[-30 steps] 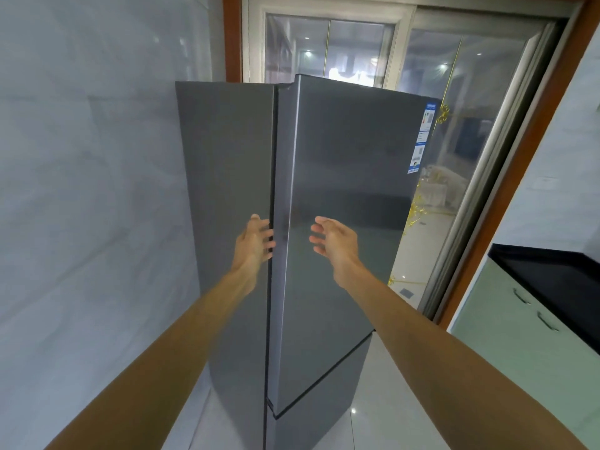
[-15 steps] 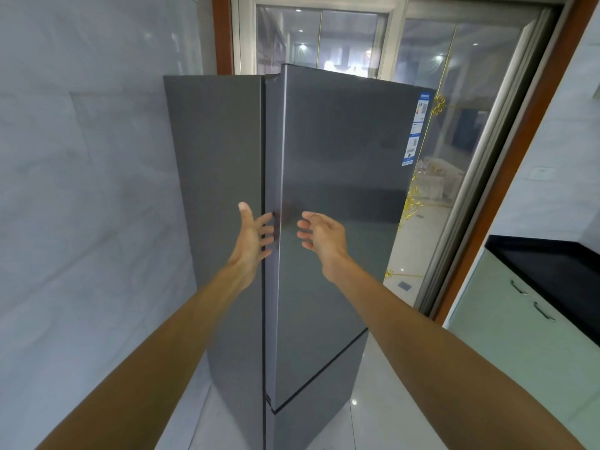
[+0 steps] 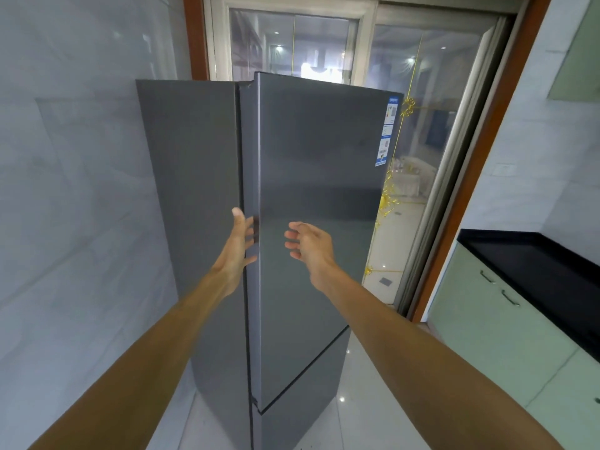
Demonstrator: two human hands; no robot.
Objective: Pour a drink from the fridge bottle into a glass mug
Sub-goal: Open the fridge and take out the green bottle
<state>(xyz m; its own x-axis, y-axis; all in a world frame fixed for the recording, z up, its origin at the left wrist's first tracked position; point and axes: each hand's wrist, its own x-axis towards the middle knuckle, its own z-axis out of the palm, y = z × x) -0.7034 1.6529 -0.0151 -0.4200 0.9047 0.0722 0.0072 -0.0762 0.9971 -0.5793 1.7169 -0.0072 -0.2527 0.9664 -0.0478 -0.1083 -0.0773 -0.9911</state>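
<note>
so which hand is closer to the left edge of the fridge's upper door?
Left. The left hand has its fingertips at that edge of the fridge door; a grip isn't clear. The right hand hovers open in front of the door's face, further right.

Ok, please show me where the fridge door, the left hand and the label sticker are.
fridge door (image 3: 318, 196): head view, bare middle of the upper door panel.
left hand (image 3: 238, 246): head view, back of the hand.
label sticker (image 3: 387, 131): head view, middle of the strip.
</note>
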